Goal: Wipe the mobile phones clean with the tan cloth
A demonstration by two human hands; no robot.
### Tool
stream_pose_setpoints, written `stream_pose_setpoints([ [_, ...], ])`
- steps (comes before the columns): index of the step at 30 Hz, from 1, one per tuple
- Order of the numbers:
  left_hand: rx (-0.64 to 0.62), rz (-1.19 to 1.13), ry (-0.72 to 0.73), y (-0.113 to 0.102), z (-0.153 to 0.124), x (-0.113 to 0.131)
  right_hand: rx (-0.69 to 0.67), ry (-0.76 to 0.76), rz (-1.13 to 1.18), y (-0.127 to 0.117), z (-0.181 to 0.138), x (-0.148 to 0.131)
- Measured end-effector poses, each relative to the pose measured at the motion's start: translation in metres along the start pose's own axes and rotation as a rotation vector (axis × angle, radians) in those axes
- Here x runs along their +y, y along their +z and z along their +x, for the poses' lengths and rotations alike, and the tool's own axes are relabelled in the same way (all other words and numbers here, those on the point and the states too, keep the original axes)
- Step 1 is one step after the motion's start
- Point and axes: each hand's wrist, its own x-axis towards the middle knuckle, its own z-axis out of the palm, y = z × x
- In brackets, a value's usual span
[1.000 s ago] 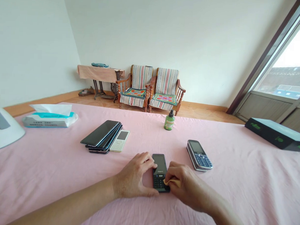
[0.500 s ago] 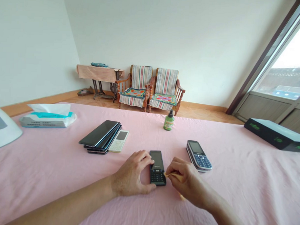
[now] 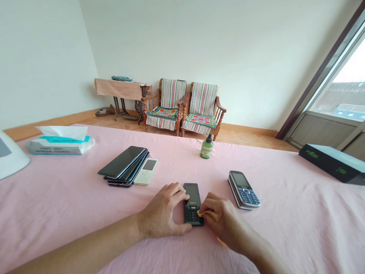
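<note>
A dark keypad mobile phone (image 3: 192,196) lies face up on the pink cloth. My left hand (image 3: 164,212) steadies it from the left, fingers at the upper edge of the screen and thumb at the bottom corner. Pinched in my right hand (image 3: 223,218) is a folded yellow cloth (image 3: 209,213), its tip touching the right side of the keypad. Just right of that hand lie stacked keypad phones (image 3: 245,190), a dark blue one on top. To the left, several dark smartphones (image 3: 123,163) are stacked beside a white keypad phone (image 3: 146,171).
A green pump bottle (image 3: 206,148) stands beyond the phone. A tissue pack (image 3: 61,142) and a white curved object (image 3: 5,158) are at the left; a black box (image 3: 334,162) is at the right. Past the pink tablecloth (image 3: 287,220) stand two wooden chairs (image 3: 201,101).
My right hand has shifted the yellow cloth tip slightly left and onto the keypad. My left hand still holds the phone. The whole view has moved a little.
</note>
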Motion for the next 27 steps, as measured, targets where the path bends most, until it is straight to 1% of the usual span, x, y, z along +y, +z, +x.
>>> stream_pose_setpoints([
  [4,0.003,-0.004,0.010,0.0003,0.0000,-0.0004,-0.056,-0.007,0.001,-0.0009,0.0006,-0.0006],
  [9,-0.002,-0.001,0.011,0.0012,0.0003,-0.0024,0.005,-0.011,-0.009,-0.0018,0.0020,-0.0003],
  [12,-0.001,-0.006,0.014,0.0020,0.0000,-0.0037,-0.063,-0.008,-0.001,-0.0047,0.0015,-0.0022],
  [14,0.004,-0.012,0.018,0.0023,-0.0002,-0.0040,-0.078,-0.006,-0.008,-0.0059,0.0017,-0.0025],
  [18,0.012,-0.014,0.019,0.0021,0.0000,-0.0032,0.006,-0.017,-0.049,-0.0046,0.0027,-0.0001],
  [19,0.012,-0.014,0.019,0.0020,0.0002,-0.0028,0.001,-0.021,-0.048,-0.0043,0.0024,0.0004],
  [23,0.002,-0.010,0.011,0.0014,0.0005,-0.0019,-0.088,-0.023,-0.025,-0.0043,0.0009,0.0004],
  [25,-0.003,-0.007,0.010,0.0016,0.0003,-0.0023,-0.069,-0.022,-0.039,-0.0036,0.0016,-0.0001],
  [27,-0.001,-0.006,0.016,0.0020,-0.0001,-0.0031,-0.012,-0.016,-0.064,-0.0021,0.0029,-0.0010],
])
